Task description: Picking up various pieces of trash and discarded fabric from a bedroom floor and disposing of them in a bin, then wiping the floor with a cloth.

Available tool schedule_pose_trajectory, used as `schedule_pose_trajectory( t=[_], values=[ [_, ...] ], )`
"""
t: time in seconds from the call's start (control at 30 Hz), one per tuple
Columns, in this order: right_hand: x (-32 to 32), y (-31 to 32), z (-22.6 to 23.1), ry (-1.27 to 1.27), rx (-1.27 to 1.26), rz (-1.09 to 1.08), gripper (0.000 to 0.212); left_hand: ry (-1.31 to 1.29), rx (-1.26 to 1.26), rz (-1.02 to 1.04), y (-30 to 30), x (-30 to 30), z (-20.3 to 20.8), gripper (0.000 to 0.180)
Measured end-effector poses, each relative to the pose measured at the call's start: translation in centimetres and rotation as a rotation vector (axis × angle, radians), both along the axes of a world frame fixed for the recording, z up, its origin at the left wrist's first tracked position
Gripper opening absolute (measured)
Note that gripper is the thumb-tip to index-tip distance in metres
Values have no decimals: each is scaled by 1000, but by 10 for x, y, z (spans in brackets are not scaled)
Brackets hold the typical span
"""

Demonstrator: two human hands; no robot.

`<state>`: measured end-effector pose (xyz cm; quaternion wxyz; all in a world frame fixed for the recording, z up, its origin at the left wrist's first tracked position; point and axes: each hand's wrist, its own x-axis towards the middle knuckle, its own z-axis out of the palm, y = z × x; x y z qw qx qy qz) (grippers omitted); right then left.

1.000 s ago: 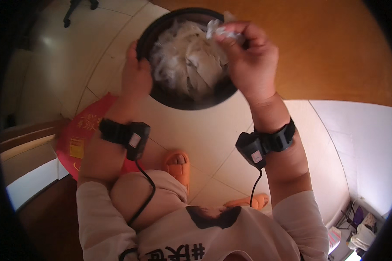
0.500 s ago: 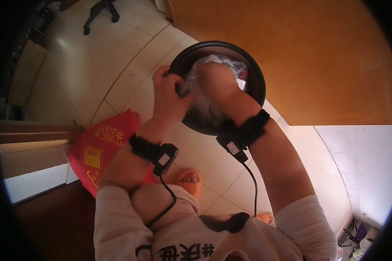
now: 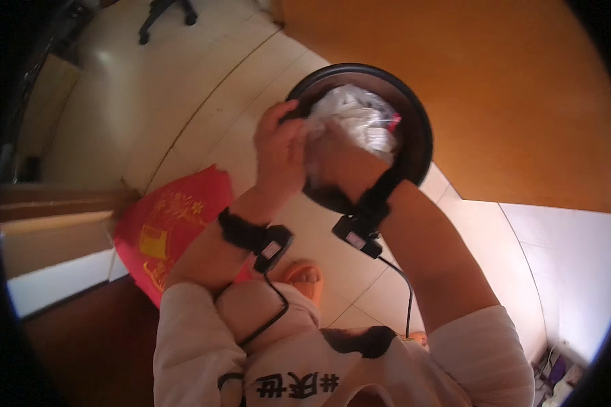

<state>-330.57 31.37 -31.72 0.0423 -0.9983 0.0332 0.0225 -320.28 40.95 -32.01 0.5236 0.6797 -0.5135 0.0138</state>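
Head view: pale tiled floor (image 3: 183, 122) meets orange wall (image 3: 495, 102).

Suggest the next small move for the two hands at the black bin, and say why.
Probably gather the clear bag's loose rim together above the round black bin. Both the left hand and right hand already grip the crumpled plastic at the bin's near edge, and the bag sits full inside.
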Motion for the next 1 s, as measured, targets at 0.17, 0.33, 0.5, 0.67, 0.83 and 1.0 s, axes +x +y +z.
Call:
schedule_pose_trajectory(
  t=[0.17,0.33,0.5,0.67,0.83,1.0],
  values=[
    [-11,-1,45,198,-49,-20,26,-19,102,-10,-3,-5,13,18],
    [-37,5,82,-95,-28,123,24,-120,77,61,3,-3,17,20],
    [-56,9,93,-309,57,148,23,-32,110,23,3,1,13,25],
    [-148,7,72,-695,320,-300,20,79,108,-50,5,0,14,43],
    [-263,50,33,-402,667,-930,44,264,118,-69,-4,1,-8,60],
    [-370,103,71,166,1171,-1445,20,487,428,-103,45,84,-54,55]
  ],
)
